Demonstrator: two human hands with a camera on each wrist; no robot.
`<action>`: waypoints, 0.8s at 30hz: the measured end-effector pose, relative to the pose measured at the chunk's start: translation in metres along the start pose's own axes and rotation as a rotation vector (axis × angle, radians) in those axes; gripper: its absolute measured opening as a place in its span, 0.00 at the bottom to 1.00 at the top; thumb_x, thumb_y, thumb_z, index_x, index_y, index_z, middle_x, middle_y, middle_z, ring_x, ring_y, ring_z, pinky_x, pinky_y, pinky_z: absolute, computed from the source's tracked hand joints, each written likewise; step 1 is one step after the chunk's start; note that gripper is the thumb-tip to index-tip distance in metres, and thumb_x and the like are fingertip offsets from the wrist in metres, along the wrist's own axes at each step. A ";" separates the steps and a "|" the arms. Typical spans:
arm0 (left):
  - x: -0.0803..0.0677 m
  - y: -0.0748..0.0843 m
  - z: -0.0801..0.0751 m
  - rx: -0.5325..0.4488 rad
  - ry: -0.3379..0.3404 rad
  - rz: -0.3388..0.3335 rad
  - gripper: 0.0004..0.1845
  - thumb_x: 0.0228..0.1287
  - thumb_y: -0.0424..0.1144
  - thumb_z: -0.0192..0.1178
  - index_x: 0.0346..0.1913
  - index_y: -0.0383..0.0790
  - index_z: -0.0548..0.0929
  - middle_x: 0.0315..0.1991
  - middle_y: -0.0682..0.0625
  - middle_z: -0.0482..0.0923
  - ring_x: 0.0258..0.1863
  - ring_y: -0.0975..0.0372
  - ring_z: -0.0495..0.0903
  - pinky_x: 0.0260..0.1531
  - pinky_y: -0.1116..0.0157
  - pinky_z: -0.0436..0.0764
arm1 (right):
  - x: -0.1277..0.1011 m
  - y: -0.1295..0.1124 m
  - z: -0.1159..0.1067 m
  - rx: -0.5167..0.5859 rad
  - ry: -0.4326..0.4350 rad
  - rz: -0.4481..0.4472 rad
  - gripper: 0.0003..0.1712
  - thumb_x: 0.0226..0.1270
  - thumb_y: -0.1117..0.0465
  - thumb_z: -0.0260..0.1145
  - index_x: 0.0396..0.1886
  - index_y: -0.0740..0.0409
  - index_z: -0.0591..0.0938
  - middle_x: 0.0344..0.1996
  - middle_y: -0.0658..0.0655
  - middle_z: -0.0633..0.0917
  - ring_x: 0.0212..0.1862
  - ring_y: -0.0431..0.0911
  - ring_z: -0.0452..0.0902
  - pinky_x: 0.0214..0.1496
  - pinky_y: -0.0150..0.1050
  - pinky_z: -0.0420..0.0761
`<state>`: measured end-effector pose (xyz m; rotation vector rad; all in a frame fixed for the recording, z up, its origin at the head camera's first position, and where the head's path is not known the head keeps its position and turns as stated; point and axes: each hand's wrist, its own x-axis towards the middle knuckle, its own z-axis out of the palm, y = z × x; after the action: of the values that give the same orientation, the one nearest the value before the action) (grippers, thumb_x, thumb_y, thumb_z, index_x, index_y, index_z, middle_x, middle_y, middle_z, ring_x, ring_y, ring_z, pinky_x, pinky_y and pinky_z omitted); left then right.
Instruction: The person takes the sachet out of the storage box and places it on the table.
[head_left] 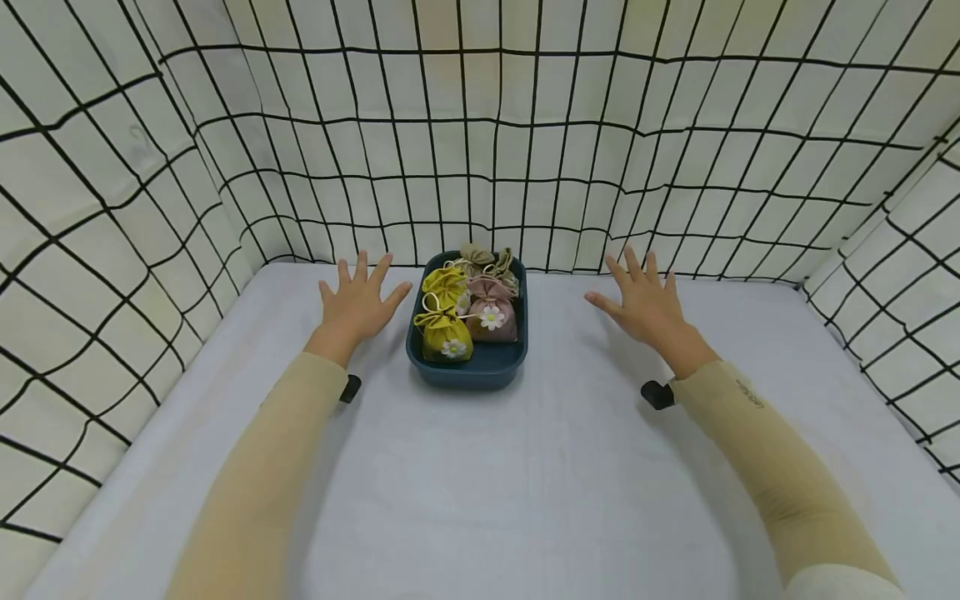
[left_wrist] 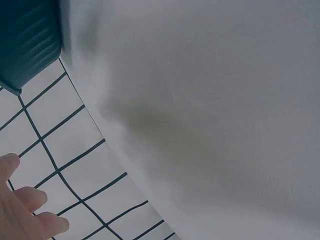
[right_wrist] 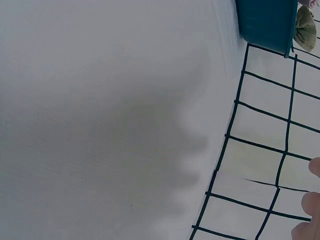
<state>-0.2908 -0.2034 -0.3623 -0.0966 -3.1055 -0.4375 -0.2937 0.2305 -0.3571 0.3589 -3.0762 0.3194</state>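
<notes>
While both hands hover palm-down over the pale table [head_left: 480, 500], a dark teal tray [head_left: 467, 371] sits between them, near the far end of the surface and close to the grid-patterned backdrop [head_left: 480, 125]. Its long axis runs away from the person, one short end toward them and the other toward the back wall. The left hand [head_left: 358, 307] is just beside the tray's left wall without touching it, fingers straight and spread apart, holding nothing; the left wrist view shows only its fingertips [left_wrist: 22, 212] against the grid cloth, with a ribbed corner of the tray at the upper left. The right hand [head_left: 643, 304] is farther off on the tray's right side, well apart from it, fingers likewise straight and splayed, with nothing in them; the right wrist view catches the fingertips [right_wrist: 310, 205] at the frame edge. Inside the tray lie several small drawstring pouches: a yellow pouch [head_left: 446, 337] with a white daisy at the near left, another yellow pouch [head_left: 444, 283] behind it, a pink pouch [head_left: 492, 312] with a white daisy on the right, and olive pouches [head_left: 487, 258] at the far end, their tied necks pointing up and toward the back wall. Some small writing shows on the right sleeve [head_left: 750, 393], too small to read. A small dark device is strapped under each wrist.
</notes>
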 end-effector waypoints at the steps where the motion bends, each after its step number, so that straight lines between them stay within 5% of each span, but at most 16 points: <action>1: 0.000 0.000 0.000 -0.002 0.001 0.001 0.44 0.77 0.71 0.35 0.85 0.49 0.44 0.82 0.34 0.32 0.78 0.34 0.28 0.68 0.27 0.34 | -0.001 0.000 0.000 -0.005 -0.004 -0.003 0.55 0.74 0.23 0.41 0.85 0.54 0.47 0.82 0.63 0.37 0.80 0.67 0.25 0.73 0.73 0.33; 24: -0.015 0.001 0.000 -0.009 0.015 0.082 0.41 0.80 0.66 0.38 0.84 0.47 0.48 0.83 0.36 0.35 0.79 0.34 0.35 0.69 0.28 0.39 | -0.022 -0.013 0.003 -0.027 0.015 -0.098 0.51 0.76 0.29 0.51 0.85 0.51 0.49 0.83 0.62 0.40 0.80 0.64 0.26 0.74 0.71 0.32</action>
<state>-0.2760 -0.2038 -0.3621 -0.2182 -3.0712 -0.4484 -0.2693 0.2224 -0.3587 0.5021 -3.0316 0.2753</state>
